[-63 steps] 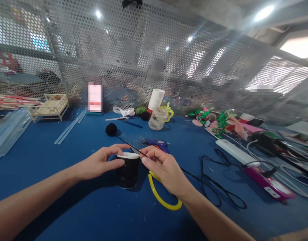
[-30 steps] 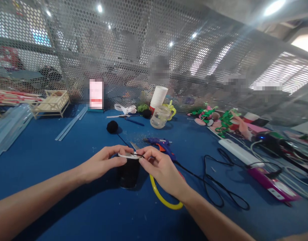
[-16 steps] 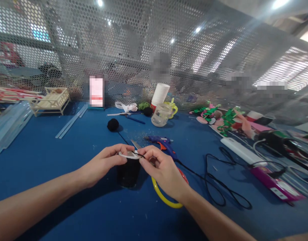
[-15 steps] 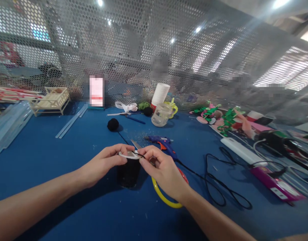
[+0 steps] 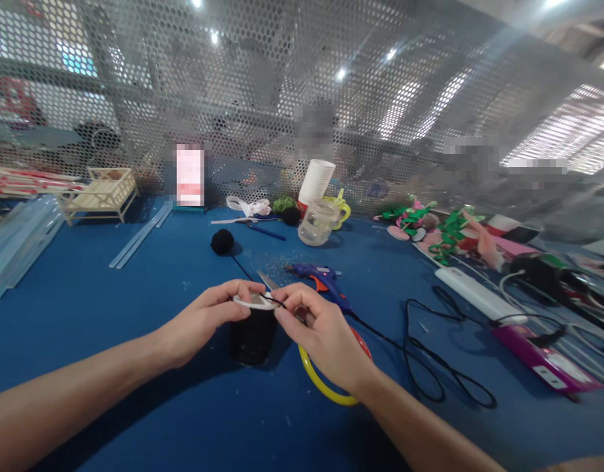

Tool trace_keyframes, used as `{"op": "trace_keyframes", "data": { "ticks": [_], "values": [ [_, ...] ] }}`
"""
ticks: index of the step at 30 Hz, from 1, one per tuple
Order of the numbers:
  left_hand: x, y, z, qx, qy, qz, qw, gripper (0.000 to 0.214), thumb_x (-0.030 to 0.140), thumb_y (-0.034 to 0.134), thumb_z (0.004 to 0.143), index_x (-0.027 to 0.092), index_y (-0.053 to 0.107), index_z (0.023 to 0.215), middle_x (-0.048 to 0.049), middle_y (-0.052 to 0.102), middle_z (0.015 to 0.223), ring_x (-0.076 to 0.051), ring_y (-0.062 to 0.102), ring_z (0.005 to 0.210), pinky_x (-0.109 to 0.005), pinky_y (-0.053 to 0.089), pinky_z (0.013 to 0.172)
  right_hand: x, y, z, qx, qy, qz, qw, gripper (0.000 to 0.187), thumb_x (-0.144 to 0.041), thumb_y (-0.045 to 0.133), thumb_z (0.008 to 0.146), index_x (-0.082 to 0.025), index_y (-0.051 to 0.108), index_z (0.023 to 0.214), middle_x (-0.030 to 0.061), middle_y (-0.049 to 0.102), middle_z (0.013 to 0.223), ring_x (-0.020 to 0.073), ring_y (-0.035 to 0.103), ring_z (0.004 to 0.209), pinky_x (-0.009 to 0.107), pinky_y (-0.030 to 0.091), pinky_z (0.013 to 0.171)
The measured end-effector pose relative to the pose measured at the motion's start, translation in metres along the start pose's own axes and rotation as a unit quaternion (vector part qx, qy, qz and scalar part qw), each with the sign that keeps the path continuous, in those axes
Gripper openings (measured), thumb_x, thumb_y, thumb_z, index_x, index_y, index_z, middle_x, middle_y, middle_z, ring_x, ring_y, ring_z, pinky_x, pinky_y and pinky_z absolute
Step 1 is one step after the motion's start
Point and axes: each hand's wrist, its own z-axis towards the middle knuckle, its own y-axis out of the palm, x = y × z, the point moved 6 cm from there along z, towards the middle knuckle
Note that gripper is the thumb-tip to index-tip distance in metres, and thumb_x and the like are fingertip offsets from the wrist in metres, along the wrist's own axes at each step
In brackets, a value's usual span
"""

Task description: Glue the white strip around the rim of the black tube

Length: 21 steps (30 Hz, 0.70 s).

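A cup with a black-covered wall (image 5: 253, 337) and a white rim (image 5: 255, 303) is upright between my hands. My left hand (image 5: 218, 311) pinches the rim on the left, thumb in front and fingers behind. At the right of the rim my right hand (image 5: 321, 331) is closed, thumb and fingertips pinching black yarn (image 5: 273, 300) that crosses the top. From behind the cup a strand runs back to a black yarn ball (image 5: 222, 242). Scissors lie partly under my right hand, showing blades (image 5: 266, 280) and a yellow handle loop (image 5: 321, 387). A blue glue gun (image 5: 321, 276) lies just beyond.
Behind stand stacked white paper cups (image 5: 316, 183) and a clear plastic cup (image 5: 318, 224). To the right are a purple power strip (image 5: 542, 357) and looped black cable (image 5: 430, 357). Glue sticks (image 5: 21, 246) and a small wooden bed-like frame (image 5: 99, 196) sit left, before a perforated metal screen (image 5: 263, 85).
Both hands keep almost the same grip at the rim. The view has shifted very slightly; nothing has been picked up or let go.
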Motion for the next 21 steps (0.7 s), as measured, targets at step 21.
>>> {"op": "trace_keyframes", "data": {
  "ticks": [21],
  "values": [
    [0.025,0.006,-0.004,-0.028,0.166,0.297,0.940,0.010,0.026,0.056,0.073,0.016,0.056,0.070,-0.0083,0.061,0.099,-0.023,0.050,0.101,-0.035,0.037,0.089,-0.006,0.000,0.000,0.009,-0.025,-0.008,1.000,0.015,-0.018,0.051,0.077,-0.020,0.044,0.065,0.0030,0.056,0.084,0.0144,0.055,0.082,0.029,0.043,0.073]
  ]
}}
